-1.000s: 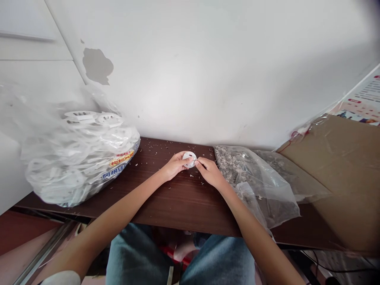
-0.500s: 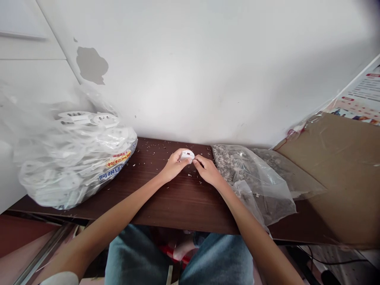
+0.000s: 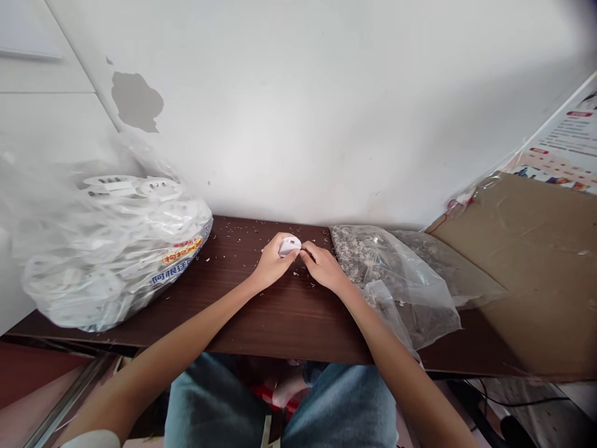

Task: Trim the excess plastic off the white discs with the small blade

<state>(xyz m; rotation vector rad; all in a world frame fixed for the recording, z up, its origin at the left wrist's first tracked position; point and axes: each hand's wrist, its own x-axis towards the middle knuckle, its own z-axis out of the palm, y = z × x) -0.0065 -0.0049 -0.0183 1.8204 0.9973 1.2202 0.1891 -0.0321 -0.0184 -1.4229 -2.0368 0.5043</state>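
Observation:
A small white rounded plastic part [image 3: 290,246] with a dark slot near its top sits in my left hand [image 3: 272,260], clasped between thumb and fingers just above the table. My right hand [image 3: 321,264] is closed in a pinch at the part's right edge. Whatever lies between those right fingertips is too small to make out. Similar white plastic parts [image 3: 112,182] fill a clear printed bag [image 3: 181,260] on the left.
Small white scraps lie scattered over the dark brown table [image 3: 289,317]. To the right rest clear bags of greyish-white bits [image 3: 361,252], with a cardboard panel [image 3: 536,274] beyond them. A white wall [image 3: 298,124] rises behind the table.
The white part has turned slightly in my left hand, its face now tipped differently. Both hands stay close together, and the whole view has shifted a little.

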